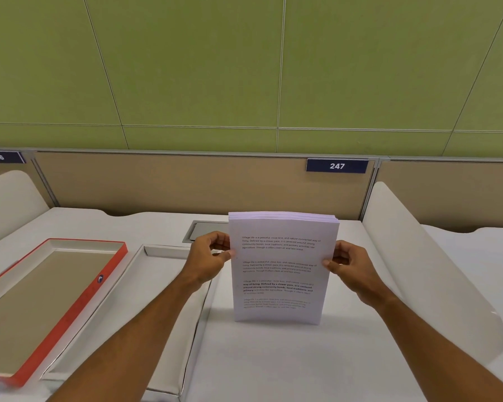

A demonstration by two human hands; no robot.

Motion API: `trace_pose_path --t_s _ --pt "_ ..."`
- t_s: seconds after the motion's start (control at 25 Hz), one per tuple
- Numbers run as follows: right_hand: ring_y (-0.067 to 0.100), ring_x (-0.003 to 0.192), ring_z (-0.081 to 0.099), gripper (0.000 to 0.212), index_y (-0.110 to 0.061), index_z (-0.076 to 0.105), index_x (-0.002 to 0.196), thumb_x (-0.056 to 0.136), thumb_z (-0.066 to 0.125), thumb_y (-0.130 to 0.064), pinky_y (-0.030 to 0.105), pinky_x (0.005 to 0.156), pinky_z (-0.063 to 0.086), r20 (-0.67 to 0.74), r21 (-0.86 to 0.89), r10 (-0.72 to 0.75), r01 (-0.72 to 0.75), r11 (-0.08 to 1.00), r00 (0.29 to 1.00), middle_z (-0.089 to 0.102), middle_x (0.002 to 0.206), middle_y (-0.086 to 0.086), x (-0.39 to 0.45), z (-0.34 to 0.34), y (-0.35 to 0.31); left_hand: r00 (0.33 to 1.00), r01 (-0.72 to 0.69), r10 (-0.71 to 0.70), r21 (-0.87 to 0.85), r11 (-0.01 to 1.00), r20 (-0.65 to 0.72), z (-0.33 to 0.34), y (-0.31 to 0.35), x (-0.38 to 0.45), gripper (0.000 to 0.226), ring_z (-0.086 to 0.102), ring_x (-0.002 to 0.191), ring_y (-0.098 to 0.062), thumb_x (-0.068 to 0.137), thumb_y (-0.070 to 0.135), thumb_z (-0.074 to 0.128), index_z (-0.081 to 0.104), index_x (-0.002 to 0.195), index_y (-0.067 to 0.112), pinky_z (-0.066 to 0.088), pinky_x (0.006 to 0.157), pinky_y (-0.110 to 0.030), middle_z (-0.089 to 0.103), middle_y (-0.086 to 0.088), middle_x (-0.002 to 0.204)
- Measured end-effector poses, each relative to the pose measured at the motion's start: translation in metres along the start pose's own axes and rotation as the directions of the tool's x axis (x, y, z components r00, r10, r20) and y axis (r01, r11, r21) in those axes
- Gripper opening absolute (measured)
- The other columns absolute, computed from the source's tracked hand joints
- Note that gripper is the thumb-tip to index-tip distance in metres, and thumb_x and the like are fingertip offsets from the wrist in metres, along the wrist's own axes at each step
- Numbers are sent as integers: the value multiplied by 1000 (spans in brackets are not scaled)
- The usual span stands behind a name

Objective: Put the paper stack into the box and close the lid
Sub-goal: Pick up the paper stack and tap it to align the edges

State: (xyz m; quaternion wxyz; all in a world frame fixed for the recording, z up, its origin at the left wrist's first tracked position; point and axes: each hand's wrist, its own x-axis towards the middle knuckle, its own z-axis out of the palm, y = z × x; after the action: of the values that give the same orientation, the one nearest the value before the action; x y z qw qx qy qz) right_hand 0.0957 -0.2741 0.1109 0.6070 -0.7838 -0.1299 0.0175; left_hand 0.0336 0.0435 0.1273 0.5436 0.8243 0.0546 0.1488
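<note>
A stack of white printed paper (282,268) stands upright on its bottom edge on the white desk, at the centre. My left hand (208,258) grips its left edge and my right hand (350,266) grips its right edge. The open white box (163,252) lies flat on the desk just left of the stack, partly hidden under my left forearm. Its lid (55,297), with orange-red sides, lies upside down further left, showing a brown inside.
White curved side dividers stand at the right (424,256) and far left (9,195) of the desk. A grey cable hatch (206,230) sits behind the stack. A tan partition with a sign reading 247 (337,165) runs along the back.
</note>
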Motion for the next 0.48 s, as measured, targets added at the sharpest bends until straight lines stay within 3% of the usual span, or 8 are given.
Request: trace_pose_path --t_s 0.12,0.28,0.48 --pt "25 96 70 19 -14 67 104 86 70 -8 30 79 58 14 -37 1 -1 999 1000 75 102 3 1 -2 -1 1000 0 0 26 1000 7 3 0 -1 18 67 87 -12 81 9 74 65 88 23 55 79 -25 71 5 90" --pt "25 94 69 23 -9 66 107 85 71 -7 35 82 58 5 -80 6 -5 997 1000 73 102 5 2 -1 -3 1000 -4 4 72 997 -8 6 0 1 18 67 86 -13 80 9 75 65 92 18 54 75 -21 69 5 89" --pt "22 93 70 21 -11 67 104 85 72 -9 28 78 58 24 -70 22 -20 997 999 74 100 3 -2 -1 7 1000 19 -18 27 999 -15 10 -10 -2 19 67 89 -10 81 9 74 66 97 15 52 74 -15 70 5 92"
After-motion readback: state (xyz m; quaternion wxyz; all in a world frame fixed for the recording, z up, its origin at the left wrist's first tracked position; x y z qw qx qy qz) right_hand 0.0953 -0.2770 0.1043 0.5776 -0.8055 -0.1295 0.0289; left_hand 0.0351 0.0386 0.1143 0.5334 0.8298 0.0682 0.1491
